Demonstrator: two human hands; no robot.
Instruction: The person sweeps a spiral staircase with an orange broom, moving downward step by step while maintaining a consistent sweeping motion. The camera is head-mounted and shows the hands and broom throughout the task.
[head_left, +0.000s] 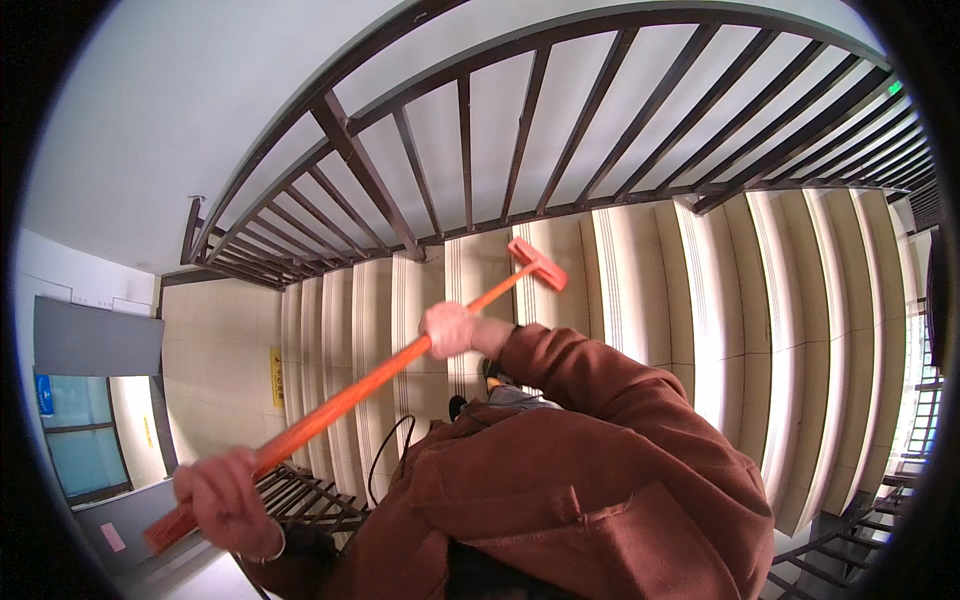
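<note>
A cleaning tool with a long orange handle (334, 401) runs diagonally across my front. Its flat red head (538, 263) is over a stair tread near the railing's foot; whether it is a mop or a broom I cannot tell. My left hand (225, 501) grips the thick near end of the handle at the lower left, a bracelet at the wrist. Farther along the shaft, my right hand (448, 330) is wrapped around it, in front of my body. Beige stair treads (559, 319) with grooved edges lie beneath. One of my shoes (491, 369) shows below my right forearm.
A dark metal railing (465, 150) follows the stairs along the far side, before a pale wall (172, 112). Another railing (315, 499) stands at the lower left. A landing (217, 360) at left bears a yellow floor sticker (277, 377). A dark cord (390, 442) loops beside me.
</note>
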